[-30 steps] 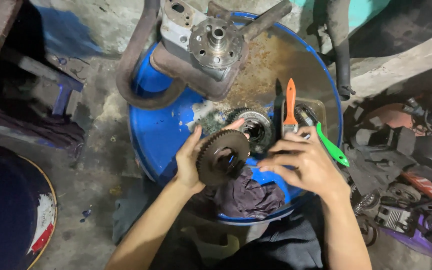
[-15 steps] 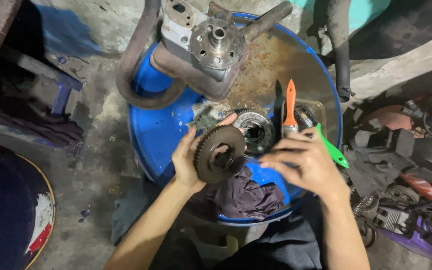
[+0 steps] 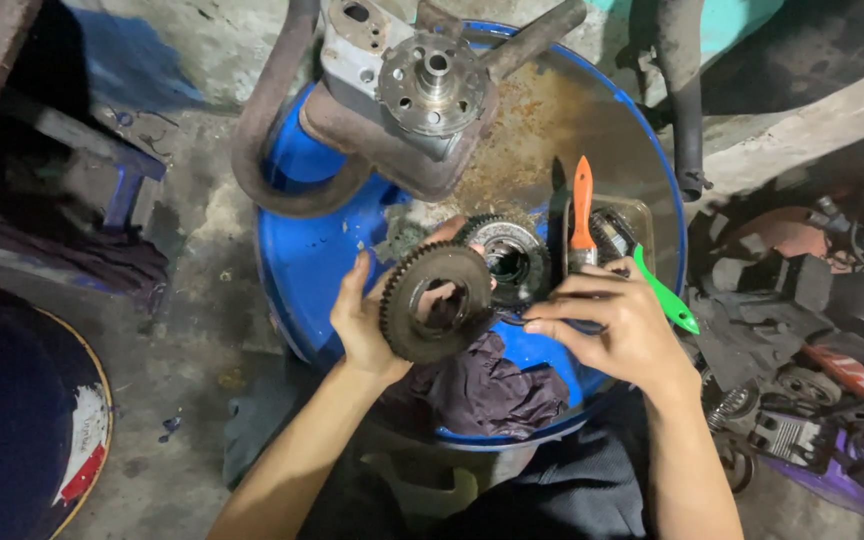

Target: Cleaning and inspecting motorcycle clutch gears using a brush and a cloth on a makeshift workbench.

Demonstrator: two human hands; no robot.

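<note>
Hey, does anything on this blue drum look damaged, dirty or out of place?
Yes: the drum top has a brown rust-like stain beyond the gear in the left hand. Nothing looks broken.

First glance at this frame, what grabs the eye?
The toothed gear ring held up in the left hand at centre, with the right hand beside it gripping a thin dark tool. Both hover over a blue drum lid, where a rusty metal housing with a round flange sits at the top and an orange-handled tool stands right.
</note>
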